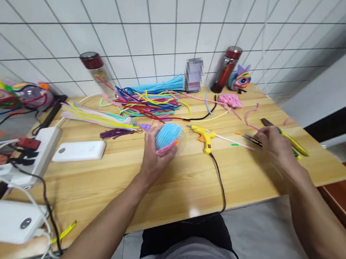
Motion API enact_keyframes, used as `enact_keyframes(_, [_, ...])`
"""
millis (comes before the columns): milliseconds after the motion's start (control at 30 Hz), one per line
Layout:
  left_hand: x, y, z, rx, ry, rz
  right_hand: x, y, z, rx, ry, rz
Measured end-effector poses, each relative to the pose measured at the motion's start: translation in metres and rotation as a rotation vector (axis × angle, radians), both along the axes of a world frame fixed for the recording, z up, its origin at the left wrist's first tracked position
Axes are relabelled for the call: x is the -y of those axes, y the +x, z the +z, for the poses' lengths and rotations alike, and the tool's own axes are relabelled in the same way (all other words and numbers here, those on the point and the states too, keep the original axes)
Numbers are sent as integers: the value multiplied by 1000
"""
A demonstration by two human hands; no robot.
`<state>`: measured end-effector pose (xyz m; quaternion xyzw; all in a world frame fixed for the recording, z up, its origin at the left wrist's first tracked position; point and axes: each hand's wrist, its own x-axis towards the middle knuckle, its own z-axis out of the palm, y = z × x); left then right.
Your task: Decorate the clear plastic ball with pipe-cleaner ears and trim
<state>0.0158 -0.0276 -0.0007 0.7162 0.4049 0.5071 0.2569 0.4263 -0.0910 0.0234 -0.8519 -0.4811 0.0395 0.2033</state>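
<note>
My left hand is closed around a rounded craft piece, covered in light-blue pipe cleaners with a pink lower edge and a small orange bit. My fingers hide part of it. At the right, my right hand is lowered to the tabletop, fingers bent together and blurred. A dark, slim two-pronged tool reaches out from its fingertips; its exact kind is unclear. Pliers with yellow-green handles lie partly behind this hand. Between my hands rests a yellow hot glue gun with a white glue stick in its back.
A heap of coloured pipe cleaners lies at the back, near two bottles and a phone. A pink bundle sits right. Leftward are a white power bank, a power strip and cables. The glue gun's cord crosses the front edge.
</note>
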Motion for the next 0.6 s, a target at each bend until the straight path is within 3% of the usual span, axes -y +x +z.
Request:
enact_keyframes(133, [-3,-2,-4,-36,15,4,-15,-33,12,72,194,292])
enact_keyframes(267, [-3,-8,-3,-51,20,27,-8,-23,15,152,271,345])
enact_keyframes(433, [-4,-10,-5,-56,-3,6,17,16,4,160,38,316])
enact_keyframes(600, [-4,-9,-6,-42,-36,0,20,24,-10,103,-158,301])
